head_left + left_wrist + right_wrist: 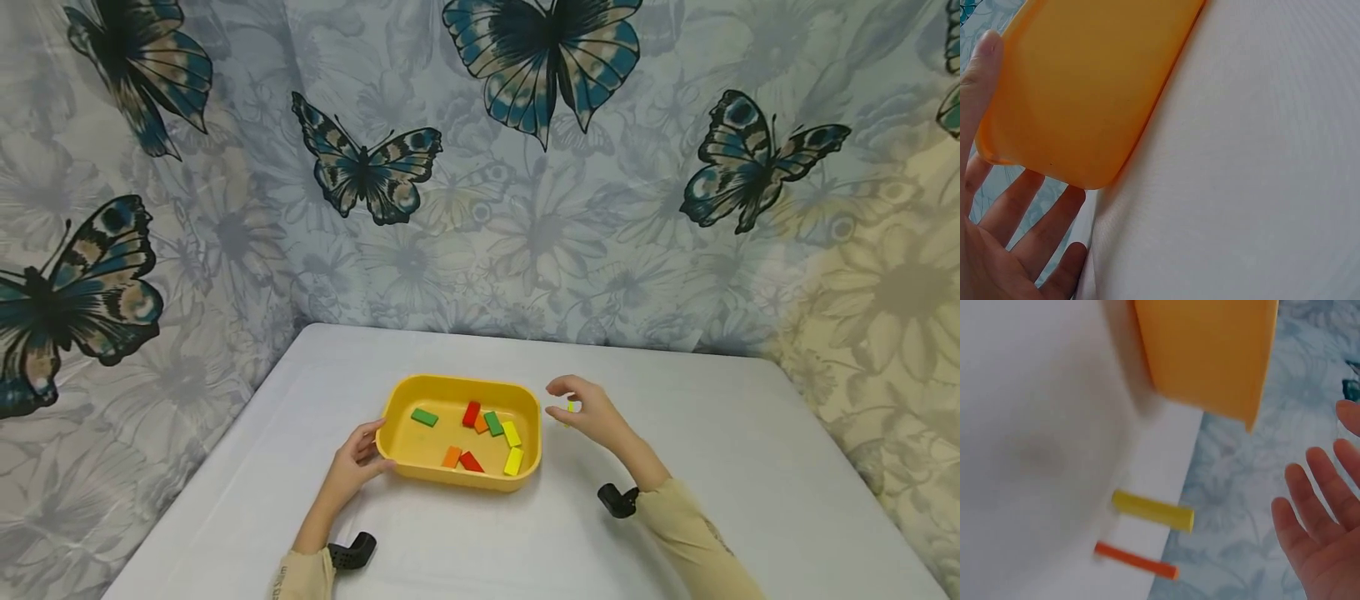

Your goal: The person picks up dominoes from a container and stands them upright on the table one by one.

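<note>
My left hand (354, 461) holds the left end of a yellow plastic tray (457, 478). In the left wrist view its thumb (984, 69) lies along one wall while the fingertips meet the tray's end. Just off the tray's right end is my right hand (592, 412), thumb and fingers apart with nothing between them. A yellow block (1154, 510) and a thin orange block (1136, 559) lie on the table near it; in the head view the hand mostly hides them. Inside the tray are green (424, 417), red (471, 413), orange (452, 457) and yellow blocks (513, 461).
The tray stands on a table with a white cloth (465, 550). Butterfly-patterned fabric (540, 250) hangs behind the table and along its sides. Each wrist carries a black camera, one at the left (354, 552) and one at the right (618, 501).
</note>
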Demonstrator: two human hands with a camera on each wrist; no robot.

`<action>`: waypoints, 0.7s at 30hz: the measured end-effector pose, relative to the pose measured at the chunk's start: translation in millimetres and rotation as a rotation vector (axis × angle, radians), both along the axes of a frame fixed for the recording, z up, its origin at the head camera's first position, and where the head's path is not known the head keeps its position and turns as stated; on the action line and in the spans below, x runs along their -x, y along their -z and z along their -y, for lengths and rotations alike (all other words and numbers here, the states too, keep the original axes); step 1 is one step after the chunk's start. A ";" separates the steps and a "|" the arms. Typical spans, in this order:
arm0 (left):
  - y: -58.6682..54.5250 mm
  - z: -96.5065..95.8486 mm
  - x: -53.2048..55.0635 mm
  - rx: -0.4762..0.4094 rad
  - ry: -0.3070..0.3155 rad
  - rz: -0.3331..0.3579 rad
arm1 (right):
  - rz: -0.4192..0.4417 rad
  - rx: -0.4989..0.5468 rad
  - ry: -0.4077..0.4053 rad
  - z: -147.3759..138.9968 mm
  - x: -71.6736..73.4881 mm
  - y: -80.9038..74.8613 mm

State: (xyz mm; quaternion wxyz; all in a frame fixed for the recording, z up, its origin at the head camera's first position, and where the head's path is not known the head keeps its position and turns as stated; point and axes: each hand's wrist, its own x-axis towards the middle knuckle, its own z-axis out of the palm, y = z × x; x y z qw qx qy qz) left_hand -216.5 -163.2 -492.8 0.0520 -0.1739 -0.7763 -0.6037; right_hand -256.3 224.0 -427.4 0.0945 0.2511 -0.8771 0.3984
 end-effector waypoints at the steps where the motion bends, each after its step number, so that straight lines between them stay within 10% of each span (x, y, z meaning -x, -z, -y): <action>1: -0.8 -0.6 -0.2 -0.004 0.001 0.008 | 0.009 -0.003 -0.024 4.6 1.1 -0.1; 11: 1.6 -2.2 0.6 -0.016 0.018 0.001 | 0.071 -0.107 -0.151 36.6 1.7 13.9; 21: -2.0 0.3 0.2 -0.005 0.001 0.006 | 0.119 -0.527 -0.183 72.3 1.2 16.6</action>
